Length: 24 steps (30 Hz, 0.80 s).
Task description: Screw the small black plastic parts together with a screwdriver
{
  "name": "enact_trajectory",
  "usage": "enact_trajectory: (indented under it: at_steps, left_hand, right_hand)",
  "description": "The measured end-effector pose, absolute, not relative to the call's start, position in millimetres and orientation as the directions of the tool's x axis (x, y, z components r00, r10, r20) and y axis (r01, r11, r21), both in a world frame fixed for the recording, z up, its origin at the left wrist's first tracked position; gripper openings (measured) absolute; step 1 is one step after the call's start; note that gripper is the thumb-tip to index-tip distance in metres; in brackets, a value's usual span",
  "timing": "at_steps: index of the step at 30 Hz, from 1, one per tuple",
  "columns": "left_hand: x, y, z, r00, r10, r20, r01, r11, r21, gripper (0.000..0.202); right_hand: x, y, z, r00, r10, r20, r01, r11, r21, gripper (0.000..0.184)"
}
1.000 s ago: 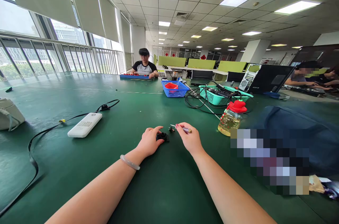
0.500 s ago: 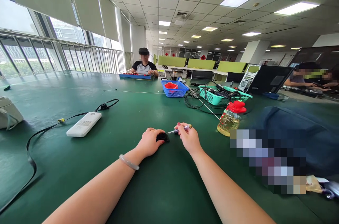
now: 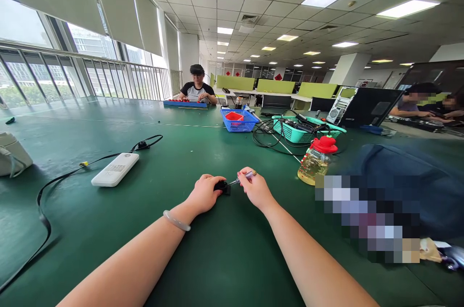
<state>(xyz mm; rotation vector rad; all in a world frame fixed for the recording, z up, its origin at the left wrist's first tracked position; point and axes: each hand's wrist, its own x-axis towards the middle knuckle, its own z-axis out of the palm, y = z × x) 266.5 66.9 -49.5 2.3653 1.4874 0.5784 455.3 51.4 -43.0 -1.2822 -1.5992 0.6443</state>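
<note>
On the green table (image 3: 108, 210), my left hand (image 3: 203, 193) is closed over a small black part (image 3: 222, 186) and holds it down; a pale bangle sits on that wrist. My right hand (image 3: 255, 188) pinches a small screwdriver (image 3: 242, 178) with a clear handle. Its metal tip points left and touches the black part. The two hands are almost together at the table's middle.
A white power bank (image 3: 115, 169) with a black cable (image 3: 43, 200) lies to the left. An oil bottle with a red cap (image 3: 317, 162) stands to the right, beside a dark blue bag (image 3: 398, 171). Blue (image 3: 237, 122) and teal (image 3: 304, 130) baskets sit farther back. Other people sit at the far end and far right.
My right hand swung the screwdriver from pointing loosely over the table to resting its tip on the black part. My left hand stayed on the part.
</note>
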Motion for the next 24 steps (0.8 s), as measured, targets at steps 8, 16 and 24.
enact_trajectory:
  at_steps: [8, 16, 24]
  left_hand:
    - [265, 68, -51, 0.393, 0.904, 0.17, 0.783, -0.426, 0.453, 0.046]
    - [264, 70, -52, 0.404, 0.899, 0.17, 0.783, -0.436, 0.443, 0.048]
    - [264, 70, -52, 0.476, 0.854, 0.211, 0.762, -0.52, 0.387, 0.047]
  right_hand:
    - [456, 44, -32, 0.037, 0.898, 0.438, 0.486, 0.367, -0.793, 0.031]
    - [453, 35, -26, -0.101, 0.874, 0.476, 0.523, 0.453, -0.722, 0.027]
    - [444, 29, -25, -0.319, 0.815, 0.483, 0.557, 0.574, -0.6, 0.022]
